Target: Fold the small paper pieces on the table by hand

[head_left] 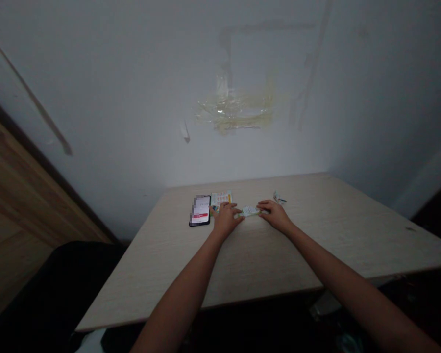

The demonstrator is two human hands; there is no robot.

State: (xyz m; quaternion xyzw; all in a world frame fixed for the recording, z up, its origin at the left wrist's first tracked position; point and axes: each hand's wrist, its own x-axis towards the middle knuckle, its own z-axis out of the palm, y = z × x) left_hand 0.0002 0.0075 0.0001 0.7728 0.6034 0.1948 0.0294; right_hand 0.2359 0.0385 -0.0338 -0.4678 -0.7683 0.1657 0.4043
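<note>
A small white-and-green printed paper (250,211) lies on the table between my two hands. My left hand (226,218) has its fingertips on the paper's left end, pinching or pressing it. At the right end, the fingers of my right hand (274,214) are drawn together on the same paper. Part of a colourful printed sheet (221,198) shows behind my left hand, which hides its lower portion. Just left of that hand lies a phone (204,214) with a lit screen, partly blurred out.
The pale wooden table (169,255) meets a grey wall (132,122) at the back, with old tape (238,115) stuck on it. A small crumpled wrapper-like piece (279,198) lies beyond my right hand. A dark object (66,289) stands left of the table.
</note>
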